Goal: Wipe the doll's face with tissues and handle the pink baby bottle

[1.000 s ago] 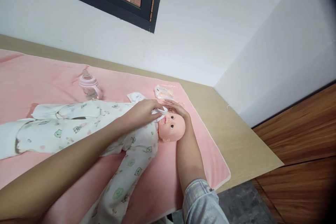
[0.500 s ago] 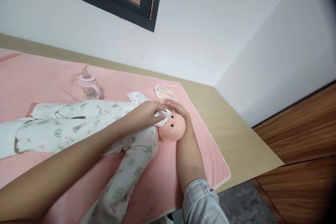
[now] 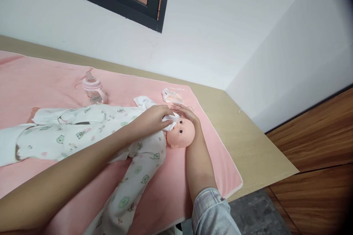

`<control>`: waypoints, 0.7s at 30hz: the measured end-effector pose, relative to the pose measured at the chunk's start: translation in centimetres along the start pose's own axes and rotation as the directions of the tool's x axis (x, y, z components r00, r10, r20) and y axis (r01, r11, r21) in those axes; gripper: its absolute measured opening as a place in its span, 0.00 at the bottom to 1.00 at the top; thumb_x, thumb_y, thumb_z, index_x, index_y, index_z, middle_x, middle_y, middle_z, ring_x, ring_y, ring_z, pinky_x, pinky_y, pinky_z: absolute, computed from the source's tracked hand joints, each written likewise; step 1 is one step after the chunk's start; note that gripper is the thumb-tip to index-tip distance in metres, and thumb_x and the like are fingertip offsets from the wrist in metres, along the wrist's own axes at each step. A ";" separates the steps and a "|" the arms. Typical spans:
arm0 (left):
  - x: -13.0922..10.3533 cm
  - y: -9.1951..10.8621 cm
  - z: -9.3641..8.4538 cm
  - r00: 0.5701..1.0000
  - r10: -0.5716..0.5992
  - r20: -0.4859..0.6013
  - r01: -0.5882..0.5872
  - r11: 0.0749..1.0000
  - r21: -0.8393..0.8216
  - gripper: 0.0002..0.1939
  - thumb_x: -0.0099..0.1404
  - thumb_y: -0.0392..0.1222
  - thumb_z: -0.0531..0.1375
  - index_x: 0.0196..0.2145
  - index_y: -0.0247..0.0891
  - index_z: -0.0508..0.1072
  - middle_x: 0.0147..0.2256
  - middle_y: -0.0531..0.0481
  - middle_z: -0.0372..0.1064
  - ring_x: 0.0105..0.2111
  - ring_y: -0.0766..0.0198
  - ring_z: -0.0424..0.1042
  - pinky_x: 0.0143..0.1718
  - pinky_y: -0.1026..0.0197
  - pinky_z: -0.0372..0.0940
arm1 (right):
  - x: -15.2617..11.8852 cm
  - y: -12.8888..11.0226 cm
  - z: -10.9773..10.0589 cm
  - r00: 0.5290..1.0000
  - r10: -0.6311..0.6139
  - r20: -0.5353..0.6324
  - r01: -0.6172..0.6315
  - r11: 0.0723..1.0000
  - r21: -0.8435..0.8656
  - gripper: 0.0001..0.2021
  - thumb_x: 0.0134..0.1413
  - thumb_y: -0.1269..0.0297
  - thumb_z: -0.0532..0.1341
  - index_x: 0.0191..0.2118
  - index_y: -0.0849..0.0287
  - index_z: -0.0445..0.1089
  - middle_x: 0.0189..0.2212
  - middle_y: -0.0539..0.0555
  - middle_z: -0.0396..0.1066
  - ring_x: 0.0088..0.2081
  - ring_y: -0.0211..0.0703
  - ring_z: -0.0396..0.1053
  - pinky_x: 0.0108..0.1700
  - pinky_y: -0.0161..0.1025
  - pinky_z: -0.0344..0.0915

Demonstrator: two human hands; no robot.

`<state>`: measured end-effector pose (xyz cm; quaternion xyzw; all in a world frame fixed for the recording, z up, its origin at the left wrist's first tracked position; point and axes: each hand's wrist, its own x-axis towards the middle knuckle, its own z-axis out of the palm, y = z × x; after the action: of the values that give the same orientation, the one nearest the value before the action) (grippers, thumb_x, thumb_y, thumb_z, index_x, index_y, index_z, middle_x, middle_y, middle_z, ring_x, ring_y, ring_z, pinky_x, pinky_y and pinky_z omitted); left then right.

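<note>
A baby doll (image 3: 180,137) in white printed clothes (image 3: 95,128) lies on its back, its head to the right. My left hand (image 3: 153,117) is closed on a white tissue (image 3: 170,122), which covers the doll's mouth area. Around the top and far side of the doll's head curves my right hand (image 3: 186,112), its fingers stretched out and resting alongside. The right fingertips come close to the left fingers. Part of the doll's face is hidden by the tissue.
A pink baby bottle (image 3: 93,88) stands on the pink blanket (image 3: 49,80), beyond the doll's body. A small clear-and-white packet (image 3: 172,96) lies just past my right hand. The wooden table (image 3: 248,147) meets a white wall (image 3: 198,44).
</note>
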<state>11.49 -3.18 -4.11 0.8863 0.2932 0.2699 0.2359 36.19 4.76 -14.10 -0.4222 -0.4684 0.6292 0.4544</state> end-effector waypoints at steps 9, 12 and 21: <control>-0.3 0.0 -1.1 0.998 -0.049 0.034 0.049 0.999 0.003 0.10 0.63 0.39 0.56 0.39 0.39 0.76 0.39 0.51 0.76 0.38 0.58 0.72 0.37 0.61 0.61 | 0.1 0.1 -0.1 1.000 0.014 0.003 -0.014 0.999 0.034 0.17 0.54 0.64 0.67 0.50 0.54 0.69 0.50 0.54 0.76 0.56 0.46 0.71 0.64 0.49 0.65; -0.3 -0.1 -1.8 0.990 -0.097 0.103 0.099 0.995 -0.017 0.10 0.62 0.41 0.57 0.39 0.41 0.75 0.35 0.53 0.75 0.33 0.58 0.72 0.34 0.61 0.61 | 0.1 0.1 -0.1 1.000 0.011 0.008 -0.011 0.999 0.040 0.19 0.54 0.64 0.67 0.52 0.55 0.69 0.49 0.54 0.76 0.55 0.47 0.73 0.64 0.50 0.66; -0.5 0.1 -1.9 0.979 -0.146 0.143 0.157 0.985 -0.070 0.20 0.58 0.40 0.57 0.49 0.42 0.67 0.42 0.51 0.72 0.32 0.60 0.70 0.32 0.62 0.61 | -0.5 -0.4 0.5 1.000 0.023 0.008 -0.024 0.999 0.047 0.19 0.54 0.64 0.67 0.51 0.54 0.68 0.51 0.55 0.76 0.53 0.47 0.74 0.64 0.51 0.64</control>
<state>9.99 -3.10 -2.79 0.8677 0.3316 0.2011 0.3109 35.88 4.20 -13.57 -0.4148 -0.4501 0.6468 0.4550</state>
